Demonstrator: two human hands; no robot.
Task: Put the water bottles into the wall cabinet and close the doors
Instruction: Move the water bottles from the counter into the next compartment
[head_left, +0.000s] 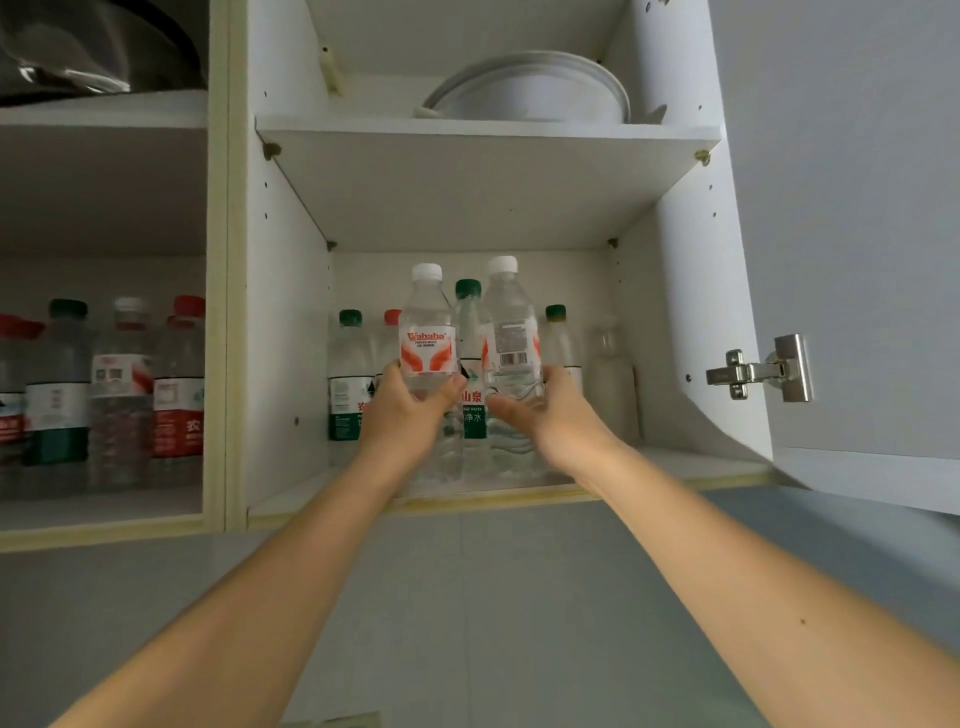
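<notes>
Both arms raised, hands (outstretched) gripping bottles (427, 332)

Two clear white-capped bottles (427, 332) (509, 332) stand upright, side by side, at the front of the open wall cabinet's lower shelf (675, 460).

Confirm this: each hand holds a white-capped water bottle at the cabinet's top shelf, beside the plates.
Wrong shelf. The head view shows the left hand and right hand holding white-capped bottles at the bottom shelf; the plates sit above.
</notes>
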